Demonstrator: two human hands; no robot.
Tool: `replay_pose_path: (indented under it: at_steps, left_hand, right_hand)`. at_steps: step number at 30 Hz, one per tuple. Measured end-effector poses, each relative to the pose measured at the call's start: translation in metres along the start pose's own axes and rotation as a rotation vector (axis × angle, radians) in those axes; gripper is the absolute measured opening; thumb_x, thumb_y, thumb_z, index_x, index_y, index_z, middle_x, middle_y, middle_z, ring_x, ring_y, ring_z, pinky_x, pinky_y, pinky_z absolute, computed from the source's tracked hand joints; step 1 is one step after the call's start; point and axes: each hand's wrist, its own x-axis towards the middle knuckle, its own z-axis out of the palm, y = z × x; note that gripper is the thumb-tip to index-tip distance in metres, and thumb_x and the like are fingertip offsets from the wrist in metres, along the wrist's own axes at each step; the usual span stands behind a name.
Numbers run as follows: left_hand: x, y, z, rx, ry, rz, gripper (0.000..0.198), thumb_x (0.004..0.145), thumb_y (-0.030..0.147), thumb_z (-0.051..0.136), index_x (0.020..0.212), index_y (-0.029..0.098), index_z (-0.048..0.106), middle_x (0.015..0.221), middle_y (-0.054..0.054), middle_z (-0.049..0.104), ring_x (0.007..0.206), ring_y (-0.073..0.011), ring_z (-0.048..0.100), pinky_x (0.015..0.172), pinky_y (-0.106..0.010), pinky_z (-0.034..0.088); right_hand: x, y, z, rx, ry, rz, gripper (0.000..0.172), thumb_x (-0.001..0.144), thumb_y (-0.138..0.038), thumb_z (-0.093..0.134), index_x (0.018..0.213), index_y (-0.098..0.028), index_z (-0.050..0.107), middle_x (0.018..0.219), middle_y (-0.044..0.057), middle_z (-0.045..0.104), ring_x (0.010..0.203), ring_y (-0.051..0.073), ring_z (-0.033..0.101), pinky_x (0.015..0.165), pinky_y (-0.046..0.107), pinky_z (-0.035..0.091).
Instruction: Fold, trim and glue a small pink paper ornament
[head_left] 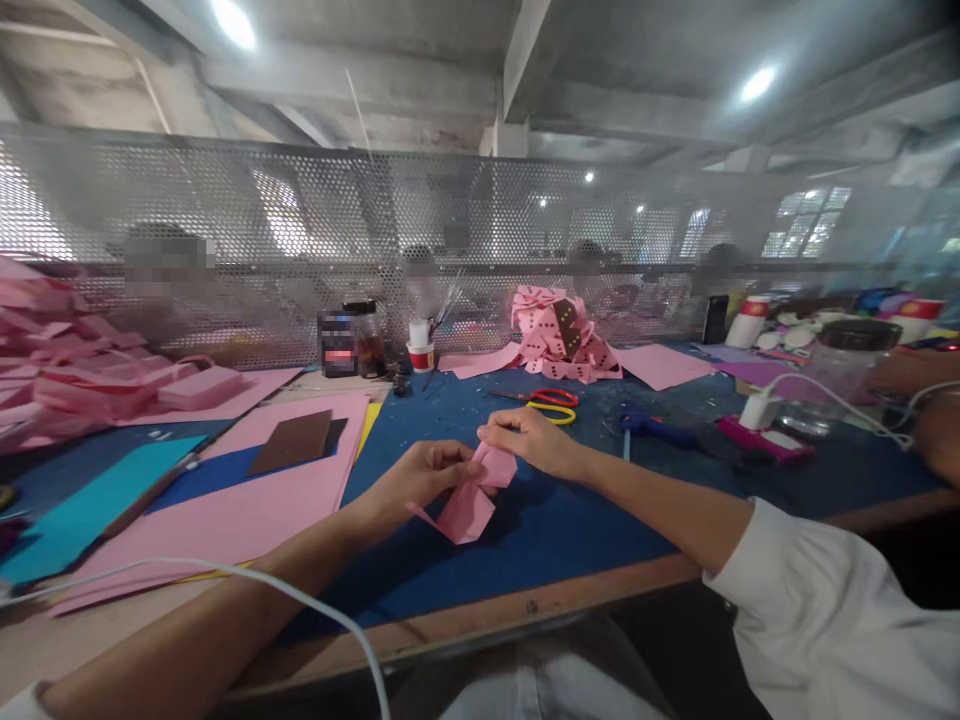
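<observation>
Both hands (534, 440) hold folded pink ppr (466, 514) abv blue tbl (570, 545).

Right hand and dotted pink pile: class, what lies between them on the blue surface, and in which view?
Red-and-yellow-handled scissors lie between the right hand and the dotted pink pile, as the head view shows.
</observation>
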Motion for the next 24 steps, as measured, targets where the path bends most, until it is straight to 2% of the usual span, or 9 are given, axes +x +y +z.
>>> replay_pose_path:
  at_steps: [10,19,24]
  left_hand:
    - [0.0012,0.0019,-0.0002,-0.028,0.029,0.002,0.028,0.080,0.041,0.072,0.090,0.015,0.070,0.083,-0.006,0.076,0.074,-0.0182,0.069,0.068,-0.025,0.050]
    - [0.0016,0.0015,0.0006,0.043,0.081,0.019,0.028,0.078,0.043,0.073,0.082,0.015,0.070,0.076,-0.003,0.073,0.070,-0.0154,0.065,0.066,-0.024,0.047]
    - [0.0007,0.0015,0.0021,0.029,0.056,-0.020,0.033,0.080,0.048,0.069,0.086,0.015,0.070,0.080,-0.005,0.074,0.079,-0.0194,0.067,0.071,-0.026,0.048]
  right_hand:
    - [0.0022,0.0033,0.0010,0.093,0.037,0.017,0.046,0.095,-0.053,0.041,0.068,-0.017,0.047,0.067,-0.003,0.040,0.064,0.011,0.036,0.059,0.025,0.029]
    - [-0.0024,-0.0022,0.0031,-0.034,0.000,0.010,0.034,0.083,-0.049,0.063,0.075,-0.016,0.060,0.068,-0.004,0.049,0.065,0.011,0.041,0.061,0.024,0.032]
    - [-0.0015,-0.0019,0.0037,-0.055,0.031,-0.049,0.036,0.089,-0.047,0.057,0.072,-0.016,0.058,0.067,-0.004,0.047,0.067,0.011,0.042,0.062,0.023,0.033]
